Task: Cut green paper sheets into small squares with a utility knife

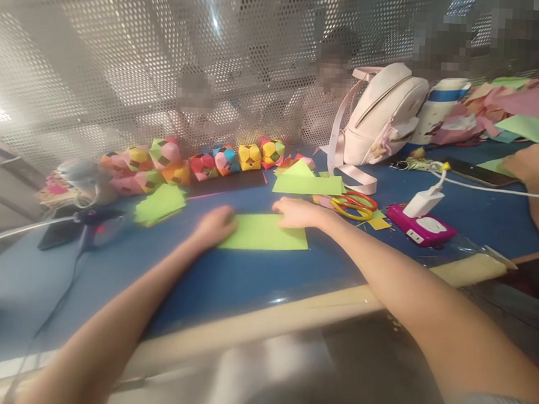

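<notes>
A light green rectangular sheet of paper (263,233) lies on the blue tabletop in front of me. My left hand (216,226), a little blurred, is closed at the sheet's left end. My right hand (298,213) has its fingers bent over the upper right part of the paper, holding it. Just beyond, more green paper strips (309,185) lie in a small pile. To the left is a stack of green paper pieces (159,205). Scissors (354,205) with yellow and red handles lie right of my right hand.
Several folded paper balls (224,160) line the back by a perforated metal screen (136,62). On the right are a pink backpack (375,120), a purple power strip (419,227) with a charger, and another person's hand (533,167). Cables cross the left side.
</notes>
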Available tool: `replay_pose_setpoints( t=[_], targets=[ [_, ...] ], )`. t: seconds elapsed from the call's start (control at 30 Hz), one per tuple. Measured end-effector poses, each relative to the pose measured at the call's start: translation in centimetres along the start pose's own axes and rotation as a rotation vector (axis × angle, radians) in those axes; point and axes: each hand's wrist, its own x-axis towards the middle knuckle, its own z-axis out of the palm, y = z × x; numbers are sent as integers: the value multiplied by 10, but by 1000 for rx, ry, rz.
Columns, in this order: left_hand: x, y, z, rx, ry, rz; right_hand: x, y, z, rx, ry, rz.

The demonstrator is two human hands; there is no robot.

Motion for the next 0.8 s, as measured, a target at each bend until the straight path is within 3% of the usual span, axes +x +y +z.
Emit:
replay_pose_setpoints(
  t=[0.17,0.27,0.37,0.47,0.53,0.63,0.67,0.8],
  targets=[
    [0,-3,1,-96,142,-58,1,2,-4,96,2,-52],
    [2,-5,-3,-148,267,-98,5,3,-4,124,117,-38],
    [0,-3,-15,-129,459,-50,10,4,1,105,432,-94],
    [-4,3,-26,95,569,200,14,4,11,38,749,-320],
    [-8,7,-27,277,435,315,15,4,19,-26,722,-425],
    [-12,12,-18,396,101,323,15,5,29,-94,460,-486],
    [-14,13,-14,395,42,316,15,6,31,-101,398,-498],
    [-17,15,-1,374,21,305,15,3,37,-99,375,-470]
  ],
)
